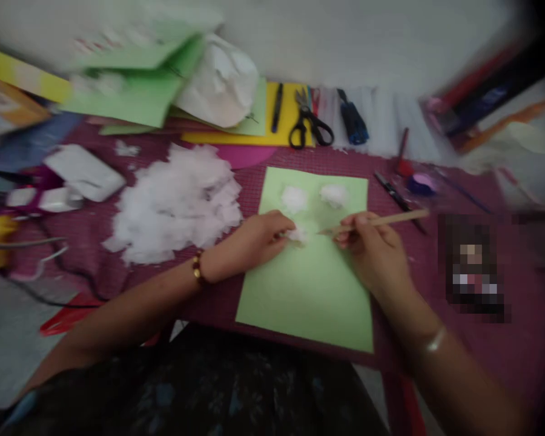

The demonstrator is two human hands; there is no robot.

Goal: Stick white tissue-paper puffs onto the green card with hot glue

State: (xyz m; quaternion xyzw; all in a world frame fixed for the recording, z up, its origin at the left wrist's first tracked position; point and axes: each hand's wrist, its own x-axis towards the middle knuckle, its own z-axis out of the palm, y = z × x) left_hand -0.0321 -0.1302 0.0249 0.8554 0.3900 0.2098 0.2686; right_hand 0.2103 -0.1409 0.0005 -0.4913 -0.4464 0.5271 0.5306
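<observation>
A light green sheet of paper lies on the maroon table in front of me. Two fluffy white clumps sit side by side near its top edge. Below the left one, my left hand pinches a small white tuft at the sheet's surface. My right hand is closed around a thin wooden stick, held pencil-like over the right side of the sheet. Its narrow end points left toward the tuft, a little apart from it. Blur hides the fine detail of the tip.
A heap of cut white pieces lies to the left. Black-handled scissors, a pen and a dark blue cutter-like tool lie behind the sheet. Another dark pen is at right. Folded green paper stands at back left.
</observation>
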